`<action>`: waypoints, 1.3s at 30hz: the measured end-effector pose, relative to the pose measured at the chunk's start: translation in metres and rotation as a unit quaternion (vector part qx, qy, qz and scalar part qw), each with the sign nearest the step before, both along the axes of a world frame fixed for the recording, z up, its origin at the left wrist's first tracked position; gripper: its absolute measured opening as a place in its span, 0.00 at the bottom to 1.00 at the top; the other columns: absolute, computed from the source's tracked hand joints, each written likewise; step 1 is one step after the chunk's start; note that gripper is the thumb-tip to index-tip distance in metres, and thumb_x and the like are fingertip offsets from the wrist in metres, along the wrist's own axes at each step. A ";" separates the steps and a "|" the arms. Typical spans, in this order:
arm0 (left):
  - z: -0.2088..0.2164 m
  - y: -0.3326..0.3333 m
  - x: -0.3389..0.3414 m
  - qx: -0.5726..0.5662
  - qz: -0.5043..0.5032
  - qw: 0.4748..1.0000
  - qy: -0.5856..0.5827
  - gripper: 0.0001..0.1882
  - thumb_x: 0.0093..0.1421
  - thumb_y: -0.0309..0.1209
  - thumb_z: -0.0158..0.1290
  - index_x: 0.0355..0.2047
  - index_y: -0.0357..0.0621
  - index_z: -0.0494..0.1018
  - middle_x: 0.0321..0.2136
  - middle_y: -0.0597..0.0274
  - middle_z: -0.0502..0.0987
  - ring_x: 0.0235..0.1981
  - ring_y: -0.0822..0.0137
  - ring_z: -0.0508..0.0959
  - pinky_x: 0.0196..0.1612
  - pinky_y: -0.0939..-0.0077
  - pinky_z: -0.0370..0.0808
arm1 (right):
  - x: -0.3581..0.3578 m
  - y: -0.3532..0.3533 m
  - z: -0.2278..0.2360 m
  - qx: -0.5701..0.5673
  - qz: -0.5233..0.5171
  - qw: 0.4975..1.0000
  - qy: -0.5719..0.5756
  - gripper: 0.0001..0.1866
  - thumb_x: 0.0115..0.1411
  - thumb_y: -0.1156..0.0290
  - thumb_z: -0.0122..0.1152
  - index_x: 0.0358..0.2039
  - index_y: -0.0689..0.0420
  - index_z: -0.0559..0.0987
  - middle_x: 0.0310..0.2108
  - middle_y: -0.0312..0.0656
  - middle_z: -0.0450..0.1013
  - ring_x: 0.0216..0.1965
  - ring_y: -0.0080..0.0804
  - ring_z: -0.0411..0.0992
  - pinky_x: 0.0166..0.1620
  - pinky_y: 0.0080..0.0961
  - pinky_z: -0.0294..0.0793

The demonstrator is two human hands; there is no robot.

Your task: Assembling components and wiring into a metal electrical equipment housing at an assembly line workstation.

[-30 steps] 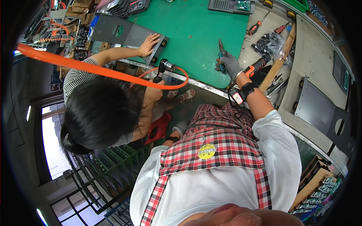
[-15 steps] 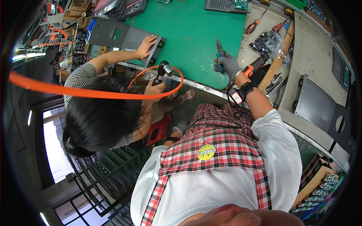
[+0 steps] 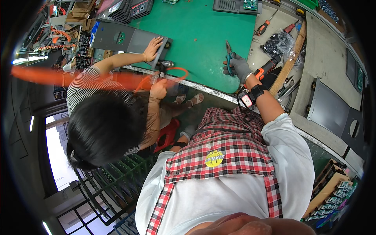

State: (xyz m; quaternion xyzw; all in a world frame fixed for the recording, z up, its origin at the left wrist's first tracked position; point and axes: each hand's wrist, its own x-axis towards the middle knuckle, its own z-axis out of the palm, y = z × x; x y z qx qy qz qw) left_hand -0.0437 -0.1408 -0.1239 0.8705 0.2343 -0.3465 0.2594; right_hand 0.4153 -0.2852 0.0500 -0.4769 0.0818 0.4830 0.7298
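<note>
My right hand (image 3: 239, 68), in a grey glove, is closed round the teal handles of a pair of pliers (image 3: 229, 58). Their dark jaws point away from me over the green tabletop (image 3: 203, 43). My left hand (image 3: 189, 132), also gloved in grey, hangs low beside my checked apron, below the table edge. Most of its fingers are hidden. Just past my right hand lies an orange-and-black power tool (image 3: 267, 69). To my left, a co-worker presses one hand (image 3: 153, 49) on a grey panel (image 3: 137, 39) and holds a black power driver (image 3: 162, 71) at its near edge.
A screwdriver (image 3: 264, 26), a plastic bag of black parts (image 3: 280, 44) and a wooden strip (image 3: 288, 62) lie to the right. Another grey panel (image 3: 327, 105) rests on the far-right bench. An orange hose (image 3: 78, 76) crosses at left. A red stool (image 3: 167, 135) stands under the co-worker.
The co-worker's power driver has moved up to the panel's near edge, and the orange hose has swung and blurred. My right hand with the pliers has hardly moved.
</note>
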 end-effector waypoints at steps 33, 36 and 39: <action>0.138 -0.023 0.086 -0.020 0.026 0.996 0.078 0.19 0.55 0.42 0.43 0.37 0.41 0.71 0.36 0.42 0.72 0.37 0.46 0.72 0.40 0.61 0.68 | 0.002 0.000 0.002 -0.007 0.008 1.000 -0.001 0.21 0.45 0.80 0.43 0.43 0.63 0.63 0.35 0.49 0.68 0.29 0.39 0.72 0.33 0.32 0.78; 0.134 -0.025 0.083 -0.016 0.031 0.996 0.076 0.17 0.56 0.39 0.43 0.38 0.41 0.71 0.36 0.42 0.72 0.38 0.46 0.72 0.41 0.62 0.68 | 0.002 0.000 0.002 -0.001 -0.008 1.000 0.005 0.20 0.46 0.80 0.45 0.43 0.64 0.63 0.34 0.51 0.70 0.29 0.42 0.72 0.31 0.35 0.79; 0.126 -0.025 0.078 -0.016 0.036 0.998 0.057 0.16 0.56 0.38 0.42 0.38 0.40 0.72 0.37 0.42 0.72 0.38 0.46 0.72 0.41 0.62 0.68 | 0.002 0.001 0.002 0.009 0.000 1.000 0.004 0.20 0.46 0.80 0.45 0.43 0.63 0.62 0.34 0.51 0.69 0.29 0.42 0.72 0.32 0.35 0.78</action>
